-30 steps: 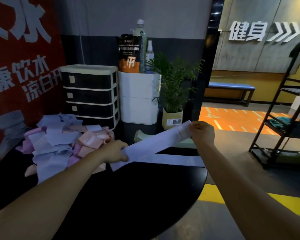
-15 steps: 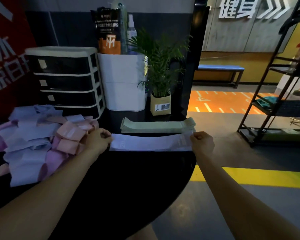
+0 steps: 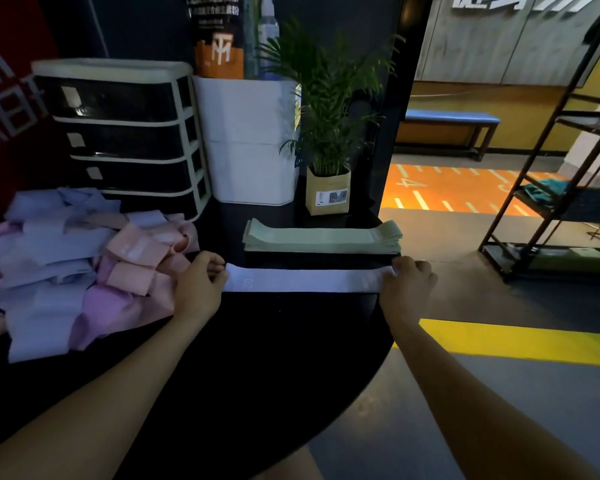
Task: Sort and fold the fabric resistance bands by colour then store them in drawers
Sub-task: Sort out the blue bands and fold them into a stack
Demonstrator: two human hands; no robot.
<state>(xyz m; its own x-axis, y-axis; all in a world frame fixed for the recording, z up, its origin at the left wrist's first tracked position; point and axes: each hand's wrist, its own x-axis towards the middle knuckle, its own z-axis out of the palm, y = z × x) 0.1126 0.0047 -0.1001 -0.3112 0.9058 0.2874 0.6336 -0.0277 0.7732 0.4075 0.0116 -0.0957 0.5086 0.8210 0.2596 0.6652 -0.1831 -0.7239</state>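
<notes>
While the left hand [image 3: 200,284] and right hand [image 3: 407,284] pinch the ends of a lilac band [image 3: 305,280] flat on the surface [image 3: 274,358] beside the green stack [image 3: 323,237], sorting is under way; folding it probably follows.

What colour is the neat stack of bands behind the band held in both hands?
Pale green; the stack shows clearly in the head view.

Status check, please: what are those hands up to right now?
Left hand and right hand pinch the lavender band ends, flat on the table. Green stack just behind. Nothing blocking.
</notes>
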